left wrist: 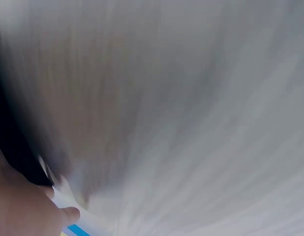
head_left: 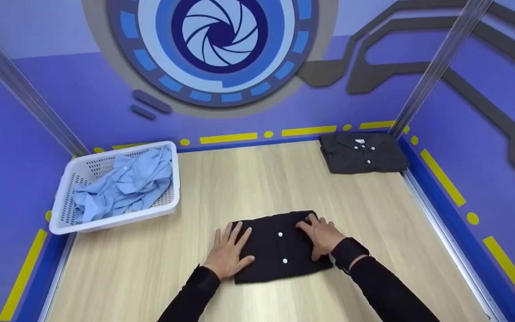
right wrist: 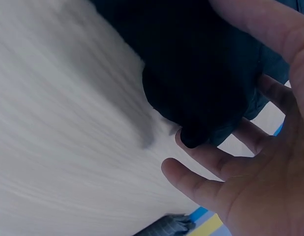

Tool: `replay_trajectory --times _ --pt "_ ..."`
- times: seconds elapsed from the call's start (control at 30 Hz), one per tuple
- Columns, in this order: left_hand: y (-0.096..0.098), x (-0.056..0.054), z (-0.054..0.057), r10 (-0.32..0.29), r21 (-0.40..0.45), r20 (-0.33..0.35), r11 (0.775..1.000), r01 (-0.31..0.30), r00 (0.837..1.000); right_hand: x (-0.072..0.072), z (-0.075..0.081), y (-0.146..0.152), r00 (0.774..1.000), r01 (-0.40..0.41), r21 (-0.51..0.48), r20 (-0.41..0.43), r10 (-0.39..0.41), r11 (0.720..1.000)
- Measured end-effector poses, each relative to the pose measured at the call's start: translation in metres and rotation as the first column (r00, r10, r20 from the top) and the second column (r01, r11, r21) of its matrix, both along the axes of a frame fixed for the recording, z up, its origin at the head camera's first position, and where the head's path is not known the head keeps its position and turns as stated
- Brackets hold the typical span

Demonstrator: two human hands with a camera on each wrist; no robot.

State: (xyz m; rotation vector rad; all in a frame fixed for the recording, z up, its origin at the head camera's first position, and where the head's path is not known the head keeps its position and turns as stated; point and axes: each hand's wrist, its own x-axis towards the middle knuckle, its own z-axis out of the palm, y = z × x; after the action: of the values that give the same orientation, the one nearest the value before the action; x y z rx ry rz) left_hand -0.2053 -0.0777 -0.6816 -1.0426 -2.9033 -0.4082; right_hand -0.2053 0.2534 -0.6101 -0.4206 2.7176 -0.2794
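A black shirt, folded into a rectangle with two white buttons showing, lies on the wooden table in front of me. On its left edge rests my left hand, fingers spread and straight. My right hand touches the right edge, fingers apart and slightly bent. Seen from the right wrist, dark cloth passes between the thumb and the loosely extended fingers of the right hand. Only part of the left hand shows in the left wrist view, beside a sliver of the black cloth.
At the left stands a white plastic basket with a crumpled light blue garment inside. A folded dark striped shirt with white buttons lies in the back right corner. Blue-purple panels wall in the table.
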Motion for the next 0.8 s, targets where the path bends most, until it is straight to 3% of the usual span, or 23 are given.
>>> replay_trajectory --times 0.27,0.53,0.7,0.8 --pt "-0.001 -0.01 0.012 -0.02 0.026 0.101 1.0 0.017 0.995 0.003 -0.002 0.002 1.0 0.013 -0.018 -0.004 -0.013 1.0" --pt "-0.001 -0.009 0.019 0.024 0.035 0.208 0.999 -0.032 0.978 0.003 -0.003 0.004 1.0 0.003 -0.045 0.002 -0.003 0.999" --pt "0.001 -0.014 0.023 0.028 0.079 0.203 0.996 -0.044 0.979 0.0 0.002 0.008 0.998 0.037 -0.065 0.062 -0.033 0.997" --pt "0.004 -0.019 0.032 0.031 0.078 0.184 0.996 -0.046 0.982 -0.005 0.008 0.013 0.997 0.039 -0.096 0.065 -0.033 0.995"
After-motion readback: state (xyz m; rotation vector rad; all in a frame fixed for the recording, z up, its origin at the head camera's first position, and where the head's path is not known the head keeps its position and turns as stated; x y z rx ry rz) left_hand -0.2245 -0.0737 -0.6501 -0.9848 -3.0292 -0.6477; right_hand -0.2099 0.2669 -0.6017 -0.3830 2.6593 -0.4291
